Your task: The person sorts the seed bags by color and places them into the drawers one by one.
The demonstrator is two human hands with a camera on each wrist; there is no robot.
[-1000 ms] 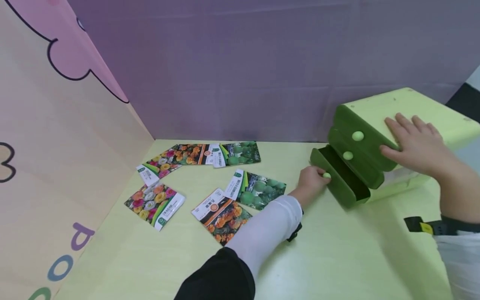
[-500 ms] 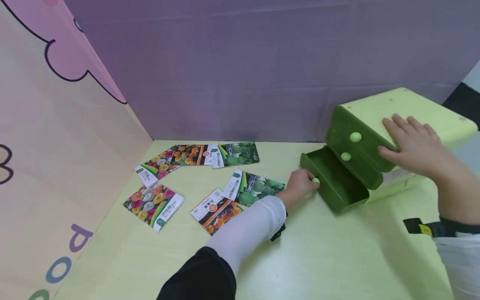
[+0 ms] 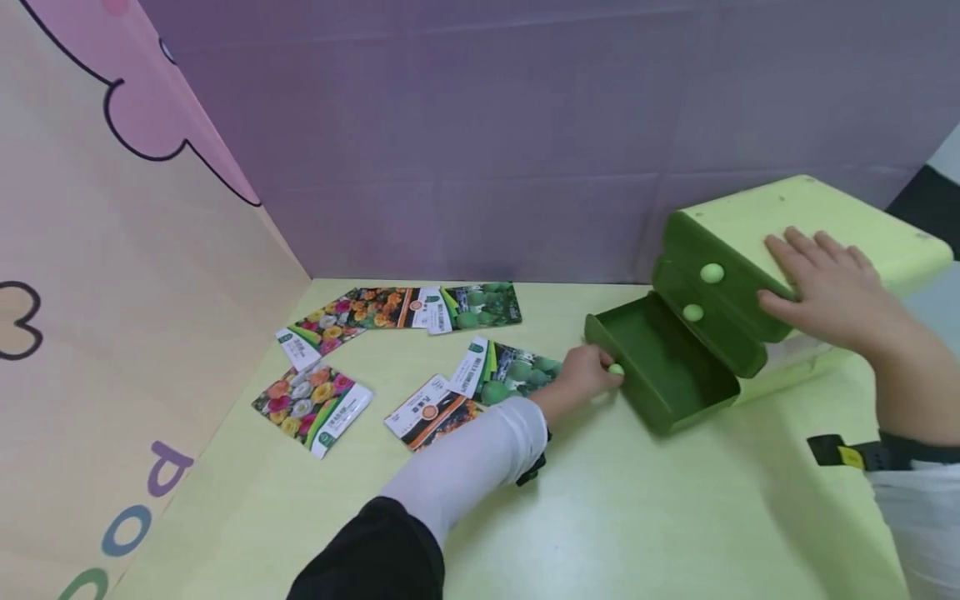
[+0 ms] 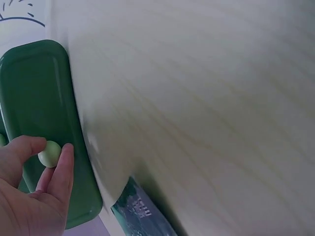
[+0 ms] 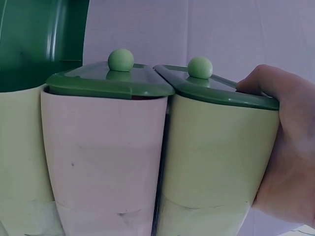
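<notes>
A small drawer cabinet (image 3: 813, 204) with a pale top and green drawer fronts stands at the right in the head view. Its lowest drawer (image 3: 671, 358) is pulled out, and the green inside shows bare. My left hand (image 3: 582, 379) pinches that drawer's round pale-green knob (image 4: 49, 154) between thumb and fingers. On the cabinet's top lies my right hand (image 3: 832, 292), fingers spread and thumb over the front edge. The right wrist view shows the two upper drawers closed, each with a round knob (image 5: 200, 67).
Several flower and plant seed packets lie on the pale table (image 3: 585, 517), left of the cabinet. A rose packet (image 3: 311, 408) is nearest the left panel; an orange-flower packet (image 3: 435, 412) is partly behind my left sleeve. A purple backdrop (image 3: 480, 150) rises behind.
My left hand has drawn the lowest drawer farther out, toward the left, so more of its inside shows. My right hand has stayed on the cabinet top.
</notes>
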